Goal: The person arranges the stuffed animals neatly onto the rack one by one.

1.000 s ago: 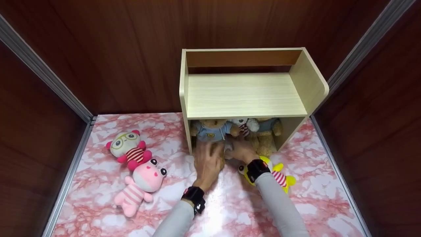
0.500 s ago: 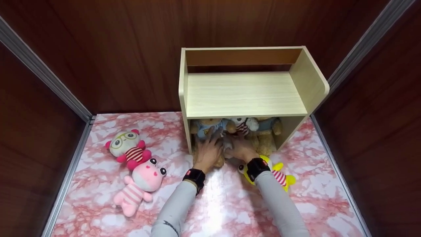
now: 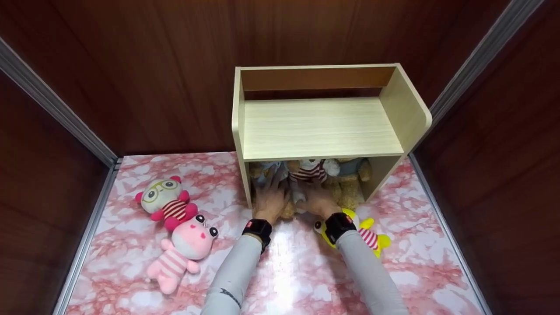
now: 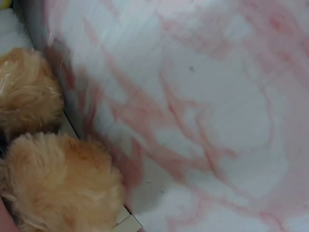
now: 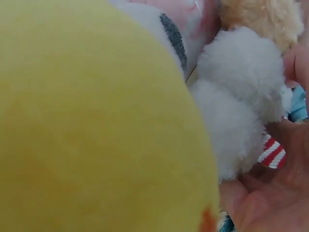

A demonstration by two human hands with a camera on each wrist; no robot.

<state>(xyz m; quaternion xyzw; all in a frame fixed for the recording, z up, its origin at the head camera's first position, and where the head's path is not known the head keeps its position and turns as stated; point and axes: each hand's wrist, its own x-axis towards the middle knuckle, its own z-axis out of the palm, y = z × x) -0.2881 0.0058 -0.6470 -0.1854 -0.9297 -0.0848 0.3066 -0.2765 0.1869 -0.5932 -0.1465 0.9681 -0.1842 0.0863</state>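
Observation:
My left hand (image 3: pixel 271 200) presses with spread, straight fingers against the front of a teddy bear in a blue hoodie (image 3: pixel 273 166), on the shelf's lower level. Its tan feet (image 4: pixel 67 181) stick out at the front edge in the left wrist view. Beside it sits a white plush toy in a red-striped shirt (image 3: pixel 308 174). My right hand (image 3: pixel 318 199) grips that toy around its fluffy white legs (image 5: pixel 236 67). To its right sits another tan bear in a blue-grey top (image 3: pixel 348 188). The heads of these toys are mostly hidden under the upper board.
The pale wooden shelf (image 3: pixel 323 127) stands against the back wall. A yellow plush toy (image 3: pixel 369 236) lies under my right wrist. At the left lie a pink plush frog (image 3: pixel 175 258) and a panda plush with glasses (image 3: pixel 166 201). Dark side walls enclose the pink marbled surface (image 3: pixel 227 280).
My left hand has moved forward from the hoodie bear's legs onto its front, and the bear sits deeper in the shelf. More of the white toy's striped shirt shows. My right hand stays at its legs.

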